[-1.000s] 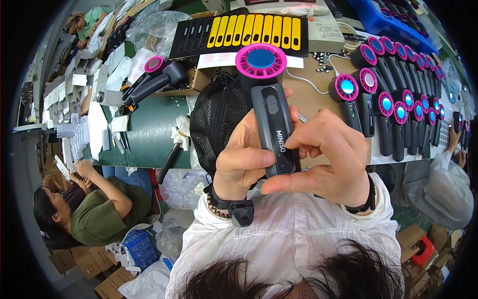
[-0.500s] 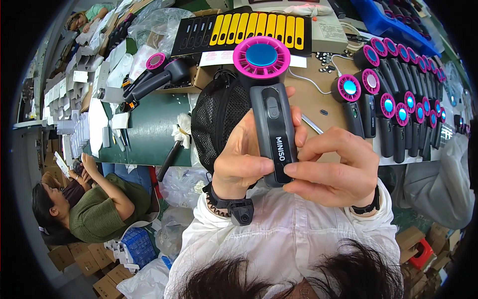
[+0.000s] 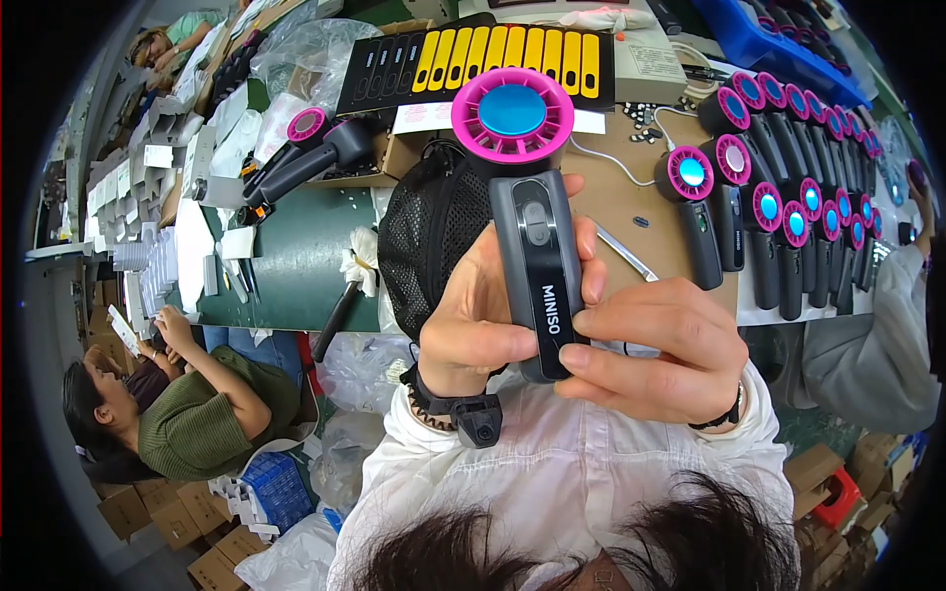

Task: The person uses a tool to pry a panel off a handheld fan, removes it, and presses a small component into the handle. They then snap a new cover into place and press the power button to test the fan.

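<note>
A handheld fan [image 3: 540,266] is held upright before me, with a dark grey handle, a glossy black panel and an oval button. Its head carries a pink slotted ring around a blue disc. My left hand [image 3: 461,320] wraps the handle, thumb on the near side and fingertips showing past the right edge. At the lower right end of the handle, the fingertips of my right hand [image 3: 670,350] press on the panel. Behind the fan sits a black mesh bag [image 3: 419,236]. A slim metal tool [image 3: 628,252] lies on the brown board to the right.
Rows of similar fans [image 3: 798,236] stand at the right. A sheet of yellow strips [image 3: 512,61] lies at the back, near a blue bin [image 3: 778,59]. Black fan parts [image 3: 305,167] and a black-handled brush [image 3: 340,315] are left. Co-workers sit left and right.
The fan has come slightly lower and its head a little left. My right fingertips have shifted along the panel edge, two now resting there slightly apart. A co-worker's hand has risen at the far right.
</note>
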